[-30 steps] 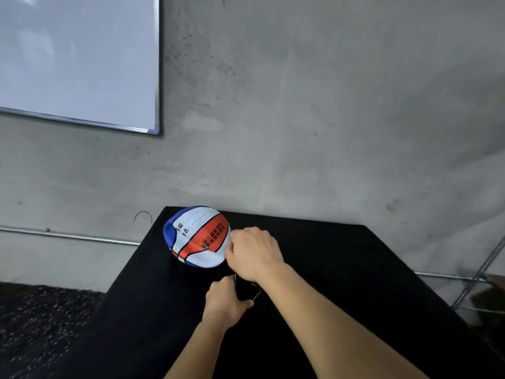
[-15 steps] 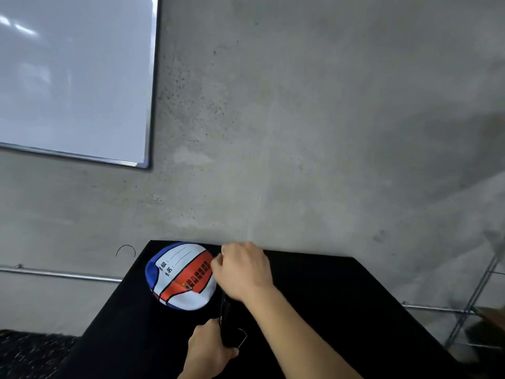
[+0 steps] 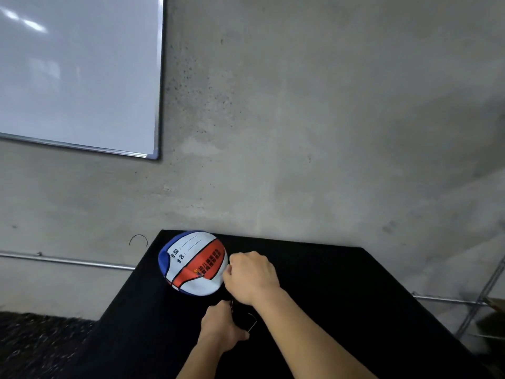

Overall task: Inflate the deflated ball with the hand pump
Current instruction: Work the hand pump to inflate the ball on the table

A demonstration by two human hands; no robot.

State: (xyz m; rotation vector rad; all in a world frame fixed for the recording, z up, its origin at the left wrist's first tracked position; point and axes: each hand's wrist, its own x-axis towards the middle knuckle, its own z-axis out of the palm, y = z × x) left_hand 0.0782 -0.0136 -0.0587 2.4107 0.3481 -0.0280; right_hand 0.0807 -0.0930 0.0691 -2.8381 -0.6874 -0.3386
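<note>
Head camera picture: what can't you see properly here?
- Black hand pump: head view, mostly hidden between both hands, dark against the black table.
- Pump needle and valve of the deflated red, white and blue ball: hidden behind the curled right hand.
- Left hand fingers: turned away, so its grip is unclear.

Deflated ball [image 3: 193, 263] — white, red, blue — on black table [image 3: 341, 283], far-left corner

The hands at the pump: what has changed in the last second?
Little changed. The right hand stayed closed beside the red, white and blue deflated ball. The left hand still grips the black hand pump, hardly visible against the black table. The camera tilted up, then partly back.
</note>
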